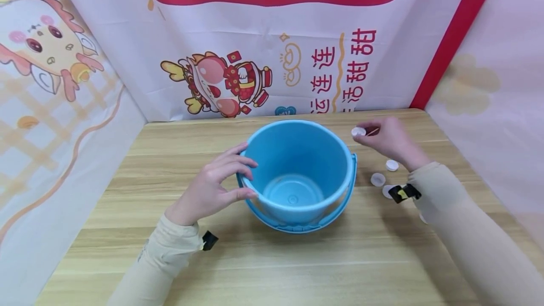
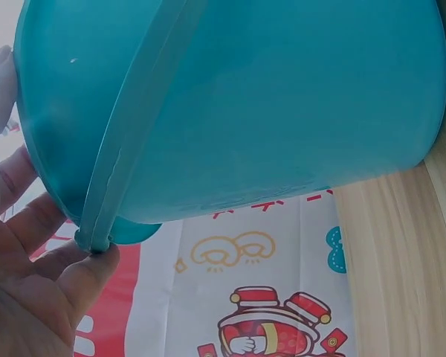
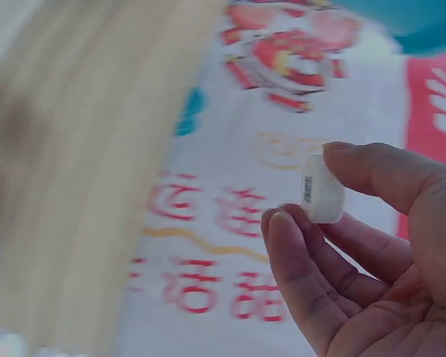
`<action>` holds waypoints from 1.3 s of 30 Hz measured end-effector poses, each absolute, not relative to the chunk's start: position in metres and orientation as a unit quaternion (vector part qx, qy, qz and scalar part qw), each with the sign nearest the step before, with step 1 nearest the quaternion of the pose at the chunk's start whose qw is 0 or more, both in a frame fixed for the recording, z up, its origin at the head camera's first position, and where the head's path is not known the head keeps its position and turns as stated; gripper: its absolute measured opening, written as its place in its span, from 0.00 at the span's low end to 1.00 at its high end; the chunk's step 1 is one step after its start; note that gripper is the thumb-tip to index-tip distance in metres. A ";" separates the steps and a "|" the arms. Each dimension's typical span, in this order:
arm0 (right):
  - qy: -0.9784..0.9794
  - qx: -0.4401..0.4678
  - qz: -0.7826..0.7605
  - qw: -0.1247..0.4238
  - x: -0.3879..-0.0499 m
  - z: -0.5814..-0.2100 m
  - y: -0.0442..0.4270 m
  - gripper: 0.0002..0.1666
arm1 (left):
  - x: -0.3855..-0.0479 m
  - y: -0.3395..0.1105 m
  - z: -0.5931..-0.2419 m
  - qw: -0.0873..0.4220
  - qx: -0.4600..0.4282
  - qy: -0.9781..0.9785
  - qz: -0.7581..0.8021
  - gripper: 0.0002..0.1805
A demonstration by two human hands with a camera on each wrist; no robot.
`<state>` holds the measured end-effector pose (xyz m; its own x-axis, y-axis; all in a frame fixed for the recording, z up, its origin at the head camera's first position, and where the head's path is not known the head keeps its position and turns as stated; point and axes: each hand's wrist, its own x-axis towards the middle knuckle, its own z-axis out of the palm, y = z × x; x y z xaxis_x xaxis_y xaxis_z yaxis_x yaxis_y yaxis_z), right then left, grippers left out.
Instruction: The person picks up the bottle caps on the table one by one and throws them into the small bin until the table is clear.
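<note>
Blue inside and out, standing upright at the middle of a wood-grain counter (image 1: 272,268): a bucket (image 1: 297,150), held at the left of its rim by the left grip (image 1: 218,181), with fingers bent over the edge and thumb laid along the near side. Fitted with a matching handle (image 1: 299,229), lowered around the near side; seen from the left wrist with a fingertip at its joint.

Pinched between thumb and fingertips of the right grip (image 1: 384,138): a white cap (image 3: 327,190), ridged around its edge and marked on one face with a dark, code-like patch (too small to read). Raised above the counter, just beyond the bucket's right side and apart from the rim.

Scattered on the counter to the right of the bucket, near and beneath the right forearm: loose caps (image 1: 378,179), also white, with some partly covered from view by the sleeve (image 1: 467,230). Worn at the right wrist, over beige fabric: a small black mount (image 1: 403,193).

Hung behind the counter: a white cloth backdrop (image 1: 246,27), printed with a red panel, a cartoon dragon figure (image 1: 221,84) turned sideways, and red Chinese characters.
</note>
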<state>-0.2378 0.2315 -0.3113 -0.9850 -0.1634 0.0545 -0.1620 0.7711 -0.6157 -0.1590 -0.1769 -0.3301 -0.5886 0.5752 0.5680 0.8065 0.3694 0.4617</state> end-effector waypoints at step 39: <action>0.920 -0.291 -0.259 0.046 -0.197 -0.233 0.125 0.22 | -0.155 -0.175 -0.293 0.059 -0.416 -0.867 -0.268 0.15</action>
<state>-0.1966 0.1252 -0.2325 -0.8268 -0.5586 0.0662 -0.5110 0.6967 -0.5034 -0.1551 -0.1748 -0.2933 -0.6466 0.6902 0.3248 0.7531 0.5100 0.4156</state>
